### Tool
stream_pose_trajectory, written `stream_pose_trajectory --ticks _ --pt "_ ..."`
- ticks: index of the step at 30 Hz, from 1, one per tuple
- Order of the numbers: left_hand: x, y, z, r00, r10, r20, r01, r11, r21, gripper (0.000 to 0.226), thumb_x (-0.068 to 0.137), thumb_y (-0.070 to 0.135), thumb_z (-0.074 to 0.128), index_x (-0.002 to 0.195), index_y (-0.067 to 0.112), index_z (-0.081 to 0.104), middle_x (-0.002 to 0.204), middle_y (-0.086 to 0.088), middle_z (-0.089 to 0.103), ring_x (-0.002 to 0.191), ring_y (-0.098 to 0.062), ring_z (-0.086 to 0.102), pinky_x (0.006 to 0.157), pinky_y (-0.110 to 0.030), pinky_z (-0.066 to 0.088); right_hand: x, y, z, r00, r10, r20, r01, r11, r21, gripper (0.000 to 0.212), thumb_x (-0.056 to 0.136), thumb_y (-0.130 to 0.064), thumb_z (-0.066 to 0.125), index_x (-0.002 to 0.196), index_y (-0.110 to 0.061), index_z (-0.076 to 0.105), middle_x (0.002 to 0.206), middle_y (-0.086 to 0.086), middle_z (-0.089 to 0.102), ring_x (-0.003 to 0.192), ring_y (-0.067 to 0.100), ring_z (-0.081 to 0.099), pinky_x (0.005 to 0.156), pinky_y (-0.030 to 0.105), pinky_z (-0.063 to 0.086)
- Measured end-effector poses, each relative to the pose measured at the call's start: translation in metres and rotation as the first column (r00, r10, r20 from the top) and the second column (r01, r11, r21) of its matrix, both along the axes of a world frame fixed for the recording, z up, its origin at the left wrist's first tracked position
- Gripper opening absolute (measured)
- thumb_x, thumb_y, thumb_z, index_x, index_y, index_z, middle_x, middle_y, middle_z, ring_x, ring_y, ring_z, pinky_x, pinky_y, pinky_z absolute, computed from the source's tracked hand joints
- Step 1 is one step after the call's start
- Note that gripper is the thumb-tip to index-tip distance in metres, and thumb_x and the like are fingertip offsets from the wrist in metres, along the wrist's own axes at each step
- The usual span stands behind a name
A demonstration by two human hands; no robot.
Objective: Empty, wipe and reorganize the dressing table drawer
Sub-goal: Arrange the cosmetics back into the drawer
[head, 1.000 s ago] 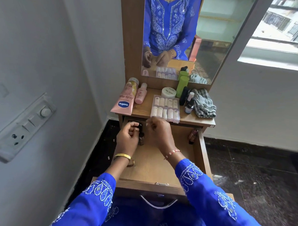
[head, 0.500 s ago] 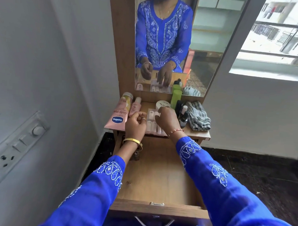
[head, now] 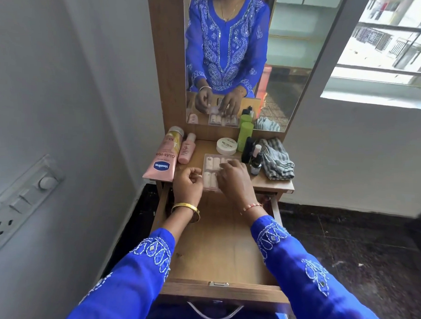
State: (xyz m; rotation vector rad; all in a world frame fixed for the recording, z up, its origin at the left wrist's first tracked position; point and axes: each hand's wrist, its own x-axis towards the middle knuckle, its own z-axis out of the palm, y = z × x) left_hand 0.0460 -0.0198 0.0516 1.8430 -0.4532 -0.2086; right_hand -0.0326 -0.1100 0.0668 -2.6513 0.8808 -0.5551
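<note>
clear nail box (head: 210, 170) under right hand (head: 235, 181); drawer (head: 220, 250) open.

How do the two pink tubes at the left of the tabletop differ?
The Vaseline tube is much longer and wider than the small pink bottle beside it. The Vaseline tube has a clear, gold-tinted cap and a blue logo; the small pink bottle has a plain pink cap and faint print. The Vaseline tube's end reaches the tabletop's front edge; the small bottle stops short. Both lie flat, caps toward the mirror.
</note>
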Motion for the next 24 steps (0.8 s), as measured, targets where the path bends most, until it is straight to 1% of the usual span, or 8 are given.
stream_pose_trajectory --ticks 4,6,8,11,14,16,20,24 --pt "0.001 0.0 -0.004 0.999 0.003 -0.054 0.0 0.999 0.048 0.014 0.082 0.005 0.058 0.095 0.003 0.063 0.079 -0.003 0.058 0.076 -0.018 0.054 0.073 -0.029 0.048 -0.019 0.01 -0.002 0.973 -0.159 0.168 0.156 0.987 0.03 0.025 0.084 -0.009 0.058 0.106 0.001 0.061 0.108 0.022 0.054 0.099 0.037 0.05 0.087 0.042 0.046" --pt "0.0 -0.001 -0.006 0.994 -0.012 -0.108 0.017 0.999 0.043 0.013 0.083 0.009 0.059 0.094 0.004 0.063 0.072 0.0 0.056 0.075 -0.021 0.056 0.077 -0.041 0.055 -0.026 0.015 -0.006 0.962 -0.214 0.17 0.198 0.974 0.108 0.025 0.086 -0.013 0.058 0.106 0.001 0.058 0.113 0.021 0.05 0.102 0.036 0.049 0.089 0.042 0.046" --pt "-0.001 -0.001 -0.008 0.989 -0.027 -0.145 0.032 0.999 0.034 0.014 0.083 0.011 0.06 0.096 0.005 0.062 0.068 0.004 0.053 0.075 -0.023 0.059 0.078 -0.044 0.056 -0.028 0.017 -0.01 0.956 -0.258 0.14 0.226 0.951 0.21 0.028 0.09 -0.02 0.056 0.11 -0.001 0.053 0.119 0.019 0.045 0.105 0.034 0.049 0.092 0.04 0.044" --pt "-0.003 0.001 -0.007 0.977 -0.066 -0.203 0.069 0.998 0.008 0.016 0.086 0.01 0.059 0.101 0.006 0.06 0.071 0.003 0.054 0.068 -0.018 0.059 0.06 -0.022 0.057 -0.029 0.018 -0.009 0.926 -0.334 0.177 0.241 0.882 0.406 0.035 0.091 -0.024 0.056 0.117 -0.003 0.048 0.12 0.017 0.044 0.103 0.033 0.053 0.089 0.036 0.043" --pt "-0.002 0.003 -0.008 0.968 -0.094 -0.234 0.093 0.996 -0.015 0.025 0.086 0.008 0.059 0.11 0.003 0.059 0.086 -0.007 0.059 0.078 -0.021 0.061 0.061 -0.024 0.056 -0.03 0.017 -0.006 0.904 -0.377 0.2 0.232 0.828 0.51 0.043 0.086 -0.019 0.063 0.122 -0.003 0.045 0.121 0.018 0.046 0.108 0.031 0.052 0.091 0.032 0.042" --pt "-0.004 0.008 -0.009 0.964 -0.101 -0.244 0.097 0.995 -0.03 0.03 0.086 0.005 0.057 0.116 0.006 0.056 0.09 -0.009 0.059 0.077 -0.019 0.06 0.058 -0.02 0.055 -0.035 0.019 -0.006 0.904 -0.36 0.229 0.193 0.823 0.535 0.046 0.083 -0.016 0.067 0.122 -0.005 0.046 0.12 0.017 0.046 0.108 0.03 0.052 0.093 0.034 0.046" --pt "-0.014 0.023 -0.013 0.963 -0.104 -0.25 0.087 0.993 -0.076 0.037 0.087 0.004 0.055 0.124 0.007 0.053 0.095 -0.012 0.062 0.083 -0.022 0.063 0.07 -0.032 0.06 -0.049 0.034 -0.01 0.892 -0.32 0.319 0.128 0.856 0.501 0.05 0.078 -0.015 0.072 0.121 -0.012 0.048 0.115 0.012 0.045 0.1 0.026 0.055 0.08 0.049 0.054" --pt "-0.035 0.044 -0.01 0.962 -0.129 -0.239 0.107 0.989 -0.104 0.041 0.09 0.008 0.052 0.131 0.009 0.047 0.105 -0.013 0.061 0.085 -0.022 0.062 0.054 -0.009 0.052 -0.068 0.054 -0.013 0.882 -0.304 0.361 0.095 0.864 0.494 0.063 0.077 -0.013 0.072 0.133 -0.016 0.041 0.12 0.009 0.047 0.105 0.022 0.055 0.088 0.043 0.053"
